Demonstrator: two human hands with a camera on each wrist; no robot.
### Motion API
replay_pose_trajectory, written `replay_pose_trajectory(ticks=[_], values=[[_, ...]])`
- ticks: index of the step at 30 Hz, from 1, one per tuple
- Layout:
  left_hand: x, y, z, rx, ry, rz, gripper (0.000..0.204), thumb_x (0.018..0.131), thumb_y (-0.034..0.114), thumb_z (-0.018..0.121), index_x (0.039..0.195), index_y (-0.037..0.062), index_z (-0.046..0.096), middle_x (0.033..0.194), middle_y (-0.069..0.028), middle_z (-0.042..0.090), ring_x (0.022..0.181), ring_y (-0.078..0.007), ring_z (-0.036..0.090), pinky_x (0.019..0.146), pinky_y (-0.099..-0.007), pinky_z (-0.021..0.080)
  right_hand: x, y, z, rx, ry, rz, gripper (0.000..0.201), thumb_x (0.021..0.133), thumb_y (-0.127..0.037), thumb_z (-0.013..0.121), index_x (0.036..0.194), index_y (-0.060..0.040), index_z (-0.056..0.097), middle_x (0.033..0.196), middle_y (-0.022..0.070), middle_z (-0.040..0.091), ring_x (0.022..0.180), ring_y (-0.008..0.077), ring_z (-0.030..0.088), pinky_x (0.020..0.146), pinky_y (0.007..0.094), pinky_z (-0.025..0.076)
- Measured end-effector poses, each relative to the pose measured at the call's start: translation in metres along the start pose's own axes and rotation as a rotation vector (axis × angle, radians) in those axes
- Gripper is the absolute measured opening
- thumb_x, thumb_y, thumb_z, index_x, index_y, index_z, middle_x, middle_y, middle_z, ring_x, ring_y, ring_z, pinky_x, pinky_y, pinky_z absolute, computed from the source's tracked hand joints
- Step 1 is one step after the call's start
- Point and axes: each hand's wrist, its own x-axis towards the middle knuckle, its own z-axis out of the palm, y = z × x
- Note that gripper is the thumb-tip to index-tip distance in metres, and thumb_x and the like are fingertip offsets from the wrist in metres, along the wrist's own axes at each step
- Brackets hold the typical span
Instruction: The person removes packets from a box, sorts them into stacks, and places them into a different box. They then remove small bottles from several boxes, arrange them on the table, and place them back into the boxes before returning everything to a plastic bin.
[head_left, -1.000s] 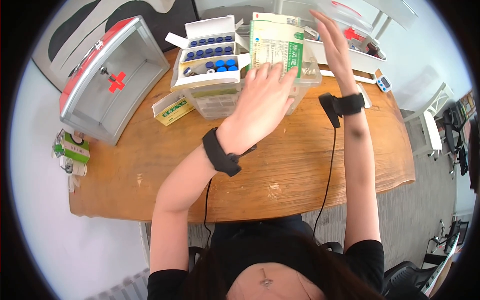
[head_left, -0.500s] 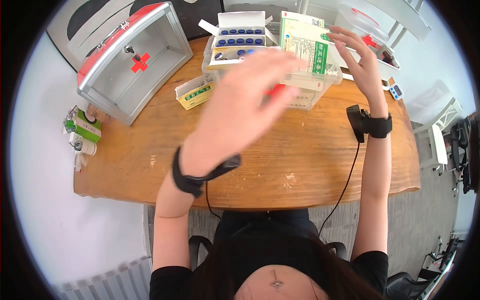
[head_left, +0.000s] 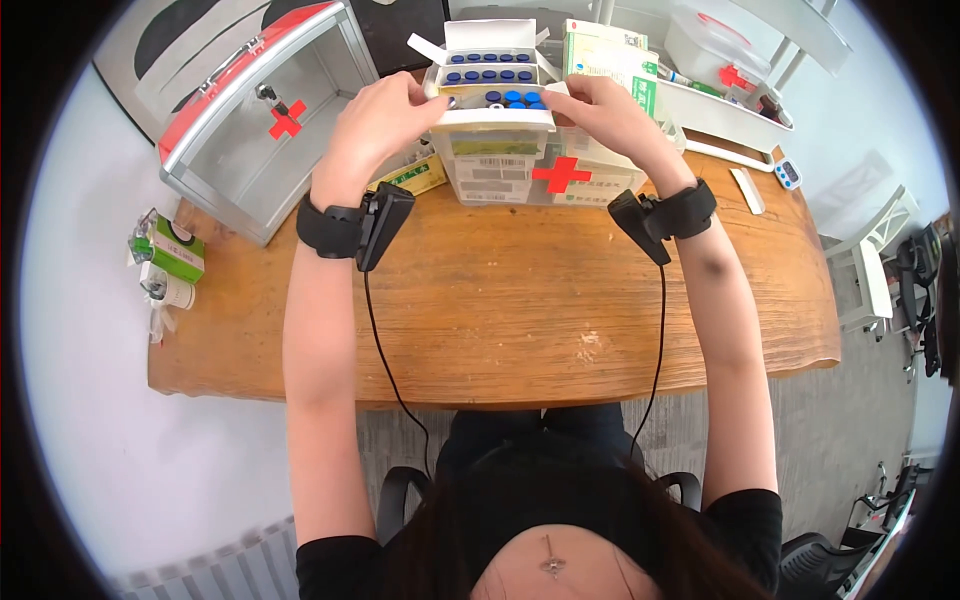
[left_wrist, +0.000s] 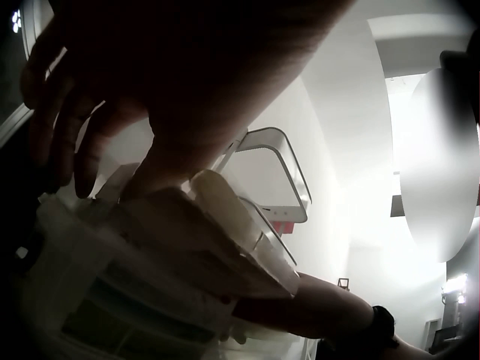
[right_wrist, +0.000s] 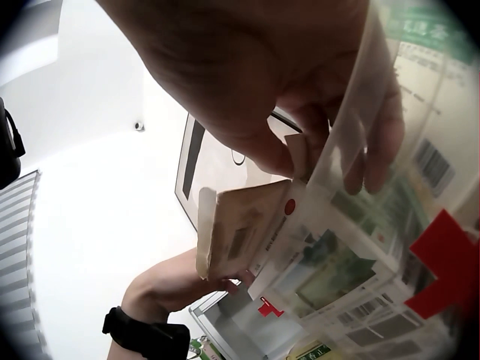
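Observation:
An open white carton of blue-capped vials (head_left: 495,119) sits at the top of a clear plastic bin (head_left: 545,190) with a red cross. My left hand (head_left: 372,128) is at the carton's left end, thumb on its front corner, and a side flap (left_wrist: 116,182) shows between thumb and fingers. At the opposite end my right hand (head_left: 618,118) pinches the other side flap (right_wrist: 298,154); its remaining fingers reach down behind the bin's clear wall. Green-and-white medicine boxes (head_left: 610,58) stand in the bin beside the carton, partly behind the right hand.
A red-lidded, clear-fronted first-aid case (head_left: 240,150) stands to the left. Near it are a yellow carton (head_left: 420,172) and a green box (head_left: 175,248). A white tray (head_left: 725,115), a white strip (head_left: 747,190) and a small timer (head_left: 788,174) lie to the right.
My left hand has left the medicine boxes and swung back left to the vial carton's left end. My right hand has moved in from beside the bin to the carton's right end.

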Motion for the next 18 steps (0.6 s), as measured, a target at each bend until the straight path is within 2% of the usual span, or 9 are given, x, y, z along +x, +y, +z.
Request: replay_pose_trajectory(ticks=[1, 3, 4, 8, 13, 15, 16, 18], values=[[0.001, -0.002, 0.001, -0.004, 0.003, -0.002, 0.056, 0.083, 0.051, 0.058, 0.099, -0.0024, 0.062, 0.085, -0.0102, 0.062, 0.072, -0.0162, 0.058, 0.063, -0.0299, 0.047, 0.002, 0.002, 0.000, 0.014, -0.019, -0.021, 0.041, 0.087, -0.040, 0.057, 0.088, 0.0002, 0.065, 0.073, 0.0043, 0.061, 0.074, 0.0115, 0.058, 0.068, 0.0250, 0.045], [0.001, 0.000, -0.002, -0.068, -0.075, -0.115, 0.043, 0.082, 0.038, 0.052, 0.096, -0.0016, 0.062, 0.091, -0.0147, 0.066, 0.083, -0.0258, 0.063, 0.077, -0.0355, 0.047, 0.007, 0.007, 0.003, 0.051, -0.008, -0.018, 0.039, 0.087, -0.038, 0.057, 0.090, 0.0003, 0.065, 0.076, 0.0046, 0.062, 0.075, 0.0117, 0.059, 0.070, 0.0252, 0.046], [0.001, -0.002, -0.001, -0.068, -0.074, -0.116, 0.043, 0.082, 0.038, 0.052, 0.096, -0.0016, 0.062, 0.091, -0.0147, 0.066, 0.083, -0.0258, 0.063, 0.077, -0.0355, 0.047, 0.008, 0.009, 0.004, 0.089, 0.004, -0.013, 0.037, 0.087, -0.036, 0.057, 0.091, 0.0004, 0.064, 0.080, 0.0050, 0.062, 0.076, 0.0118, 0.060, 0.072, 0.0254, 0.047], [0.005, -0.006, 0.005, -0.118, -0.039, -0.042, 0.042, 0.083, 0.035, 0.051, 0.097, -0.0032, 0.060, 0.088, -0.0158, 0.065, 0.081, -0.0243, 0.063, 0.075, -0.0355, 0.047, 0.002, -0.004, 0.005, 0.229, 0.016, 0.028, 0.034, 0.086, -0.032, 0.058, 0.094, 0.0000, 0.063, 0.085, 0.0042, 0.062, 0.079, 0.0120, 0.061, 0.077, 0.0259, 0.050], [0.015, -0.006, 0.006, -0.233, -0.016, 0.012, 0.042, 0.083, 0.034, 0.051, 0.099, -0.0038, 0.060, 0.085, -0.0141, 0.063, 0.081, -0.0209, 0.061, 0.074, -0.0334, 0.046, 0.004, 0.001, -0.001, 0.397, 0.002, 0.011, 0.033, 0.087, -0.030, 0.056, 0.094, 0.0012, 0.062, 0.092, 0.0086, 0.062, 0.082, 0.0160, 0.063, 0.078, 0.0289, 0.051], [0.016, -0.004, 0.006, -0.382, 0.071, 0.065, 0.049, 0.086, 0.043, 0.053, 0.101, -0.0030, 0.060, 0.091, -0.0126, 0.063, 0.086, -0.0202, 0.059, 0.075, -0.0332, 0.045, 0.001, -0.004, -0.002, 0.463, 0.034, 0.011, 0.032, 0.086, -0.027, 0.055, 0.095, 0.0032, 0.061, 0.091, 0.0112, 0.064, 0.079, 0.0194, 0.066, 0.077, 0.0288, 0.053], [0.015, -0.004, 0.004, -0.382, 0.071, 0.064, 0.049, 0.086, 0.043, 0.053, 0.101, -0.0030, 0.060, 0.091, -0.0126, 0.063, 0.086, -0.0202, 0.059, 0.075, -0.0332, 0.045, -0.001, -0.007, -0.003, 0.529, 0.065, 0.008, 0.032, 0.086, -0.025, 0.055, 0.095, 0.0053, 0.060, 0.089, 0.0137, 0.066, 0.077, 0.0227, 0.068, 0.075, 0.0288, 0.054], [0.001, 0.010, -0.008, -0.570, -0.011, -0.008, 0.048, 0.092, 0.046, 0.050, 0.113, 0.0031, 0.057, 0.108, -0.0042, 0.059, 0.096, -0.0142, 0.054, 0.080, -0.0261, 0.038, -0.004, -0.011, -0.008, 0.529, 0.066, 0.008, 0.032, 0.086, -0.024, 0.055, 0.096, 0.0053, 0.060, 0.089, 0.0140, 0.065, 0.078, 0.0229, 0.068, 0.075, 0.0290, 0.054]])
